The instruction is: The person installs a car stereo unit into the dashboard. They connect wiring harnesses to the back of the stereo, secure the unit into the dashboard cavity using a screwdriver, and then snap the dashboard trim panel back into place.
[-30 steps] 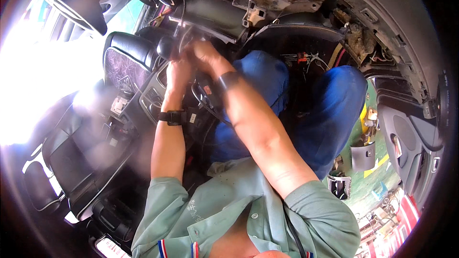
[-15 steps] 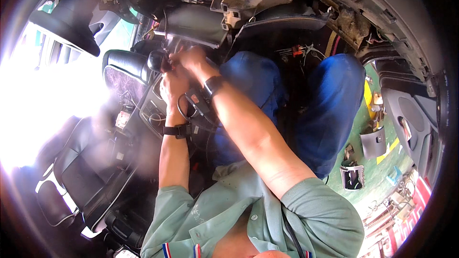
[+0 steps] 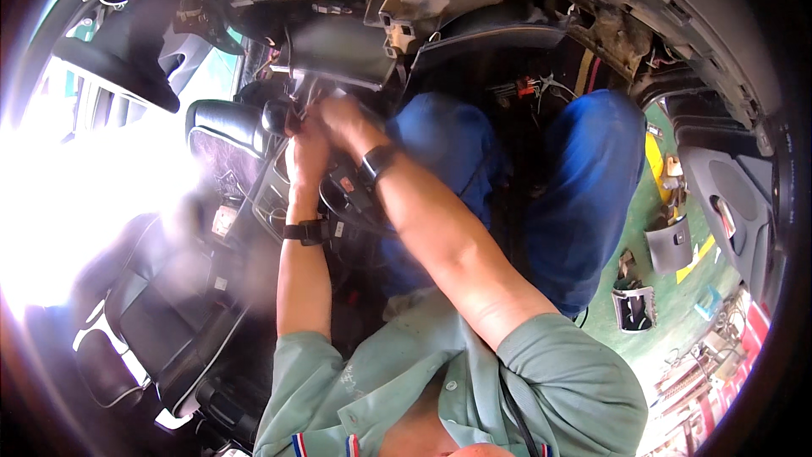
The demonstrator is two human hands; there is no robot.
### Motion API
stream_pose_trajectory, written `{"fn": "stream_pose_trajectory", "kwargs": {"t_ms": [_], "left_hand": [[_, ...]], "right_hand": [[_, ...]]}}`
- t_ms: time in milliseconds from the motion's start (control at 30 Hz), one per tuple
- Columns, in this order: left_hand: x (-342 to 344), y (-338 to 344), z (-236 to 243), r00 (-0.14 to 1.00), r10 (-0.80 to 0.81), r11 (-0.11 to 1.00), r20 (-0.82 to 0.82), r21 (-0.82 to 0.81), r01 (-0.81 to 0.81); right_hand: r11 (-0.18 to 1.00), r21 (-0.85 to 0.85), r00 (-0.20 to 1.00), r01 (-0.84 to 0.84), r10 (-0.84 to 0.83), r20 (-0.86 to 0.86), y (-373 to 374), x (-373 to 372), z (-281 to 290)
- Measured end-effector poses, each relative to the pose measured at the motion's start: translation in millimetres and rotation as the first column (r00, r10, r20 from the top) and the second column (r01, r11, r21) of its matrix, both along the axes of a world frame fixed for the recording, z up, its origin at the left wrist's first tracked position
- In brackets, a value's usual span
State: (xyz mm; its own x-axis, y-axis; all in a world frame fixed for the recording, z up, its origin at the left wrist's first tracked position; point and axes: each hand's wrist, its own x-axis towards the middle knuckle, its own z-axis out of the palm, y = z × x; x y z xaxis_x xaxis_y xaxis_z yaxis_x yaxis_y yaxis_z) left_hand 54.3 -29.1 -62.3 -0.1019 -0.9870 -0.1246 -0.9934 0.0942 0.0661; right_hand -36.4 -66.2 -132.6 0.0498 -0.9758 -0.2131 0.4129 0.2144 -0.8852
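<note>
Both of my hands work close together at the centre console, just right of a gear lever with a dark rounded knob point(image 3: 275, 118). My left hand point(image 3: 308, 152) is closed beside the knob, its fingertips out of sight. My right hand point(image 3: 342, 122) is curled right against it, fingers bent in; whatever small thing they grip is hidden and blurred. Black bands circle both wrists. Beneath the right wrist hang a dark cable and a small black module point(image 3: 349, 189) with a reddish patch.
A bare metal bracket point(image 3: 397, 13) juts from the stripped dashboard. Pliers point(image 3: 554, 85) and red-handled tools point(image 3: 526, 86) lie in the footwell past my knees. A black seat point(image 3: 165, 313) stands on the left. Outside the open door point(image 3: 727, 195), removed trim pieces point(image 3: 634, 309) lie on a green floor.
My right hand has shifted slightly down and toward me, with its fingers now more tucked in. The left hand stays by the knob. The whole view has tilted a little.
</note>
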Motion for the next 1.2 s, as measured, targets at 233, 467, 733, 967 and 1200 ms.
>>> {"fn": "stream_pose_trajectory", "kwargs": {"t_ms": [233, 467, 733, 967, 1200], "left_hand": [[-25, 5, 24, 0.816, 0.538, 0.843, -0.213, 0.147, -0.517], [14, 0, -7, 0.993, 0.001, 1.0, 0.117, 0.023, -0.004], [-2, -1, 25, 0.83, 0.492, 0.863, -0.262, 0.27, -0.427], [7, -3, 17, 0.869, 0.4, 0.903, -0.293, 0.291, -0.317], [-16, 9, 41, 0.598, 0.623, 0.782, -0.504, 0.385, -0.49]], "right_hand": [[0.887, 0.454, 0.991, 0.084, -0.12, 0.053, -18, 5, 13], [0.929, 0.351, 0.96, -0.117, 0.015, 0.28, -7, 5, 14], [0.917, 0.398, 0.916, -0.001, 0.161, -0.368, -8, 14, 20], [0.954, -0.092, 0.873, -0.285, 0.219, -0.435, -24, 13, -13], [0.891, 0.437, 0.981, 0.124, -0.175, 0.08, -23, 26, -3]]}}
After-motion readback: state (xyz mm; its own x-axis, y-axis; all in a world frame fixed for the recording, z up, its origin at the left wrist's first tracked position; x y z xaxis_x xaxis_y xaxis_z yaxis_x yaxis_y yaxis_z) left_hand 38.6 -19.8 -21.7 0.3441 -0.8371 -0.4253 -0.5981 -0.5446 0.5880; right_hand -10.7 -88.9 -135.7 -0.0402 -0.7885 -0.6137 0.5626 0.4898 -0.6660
